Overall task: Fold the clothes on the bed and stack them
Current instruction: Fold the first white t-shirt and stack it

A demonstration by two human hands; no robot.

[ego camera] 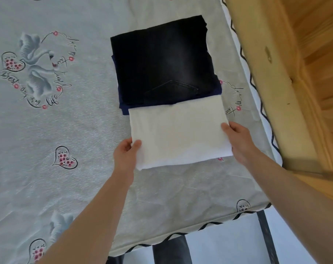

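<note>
Three folded garments on the bed (66,130): one white (179,132), one black denim (161,67), one navy (123,108) showing only as an edge under the denim. Two hands in view. Left hand (126,152) grips the white garment's left edge, thumb on top, fingers curled beneath. The white garment spans between both hands, its far edge overlapping the near edge of the denim stack. Right hand (238,140) grips its right edge, thumb on top. White garment: plain rectangle, smooth, several layers thick at the near fold. Denim: faded patch in the middle, stitched pocket seam near the white garment. A wooden frame (266,73) is right of the stack.
</note>
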